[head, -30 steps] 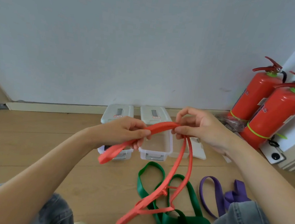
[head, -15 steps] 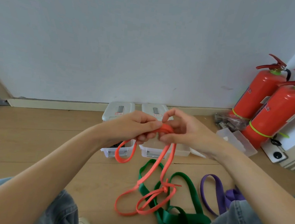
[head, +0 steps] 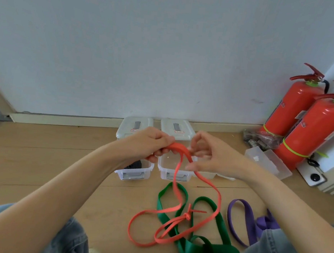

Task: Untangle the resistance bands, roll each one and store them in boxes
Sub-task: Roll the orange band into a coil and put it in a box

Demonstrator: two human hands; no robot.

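Two open boxes [head: 176, 170] behind hands; left box [head: 133, 170] holds dark item.

Both hands hold the red band's top above the two boxes.

The left hand [head: 148, 142] grips the red band [head: 174, 222], fingers curled round it; the right hand [head: 209, 155] pinches it just beside. The band hangs in loops, knotted, onto the green band [head: 220, 226] lying nearer than the boxes. The left box [head: 132, 173] and right box [head: 173, 173] stand open, lids behind. A purple band [head: 240, 222] lies right of the green one; two extinguishers [head: 310, 125] stand far right of the boxes.
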